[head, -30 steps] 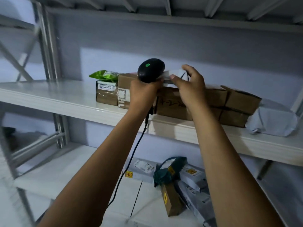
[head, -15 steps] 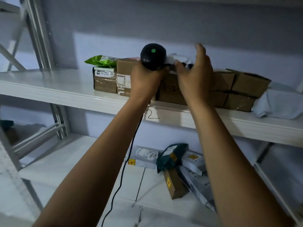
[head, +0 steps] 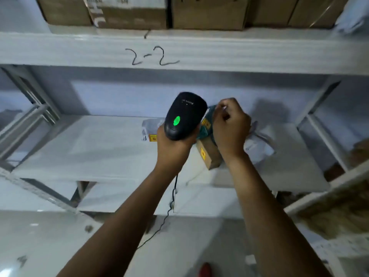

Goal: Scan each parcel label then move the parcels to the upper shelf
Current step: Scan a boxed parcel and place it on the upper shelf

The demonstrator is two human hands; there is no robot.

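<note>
While we reach into the lower shelf (head: 99, 148), these are the points that matter:

Left hand (head: 175, 144): clenched round the black scanner (head: 184, 116), its green light lit, its cord (head: 169, 208) hanging down past the shelf edge.
Right hand (head: 229, 126): curled over the dark green parcel (head: 207, 124), fingers closed on its top; we cannot tell how firm the hold is.
Parcel position: it lies on the lower shelf, just right of the scanner head, resting on a brown box (head: 209, 154) and against pale mailers (head: 257, 140).
Risk, label: the scanner head sits beside and over the parcel, so we judge the label may be hidden or skewed and miss the scan.
Risk, pile: lifting the green parcel could drag the box or mailers off the shelf.
Risk, cord: it may snag when we raise the parcel to the upper shelf (head: 199, 50), marked 2-2 and already crowded with cartons (head: 209, 13).
</note>
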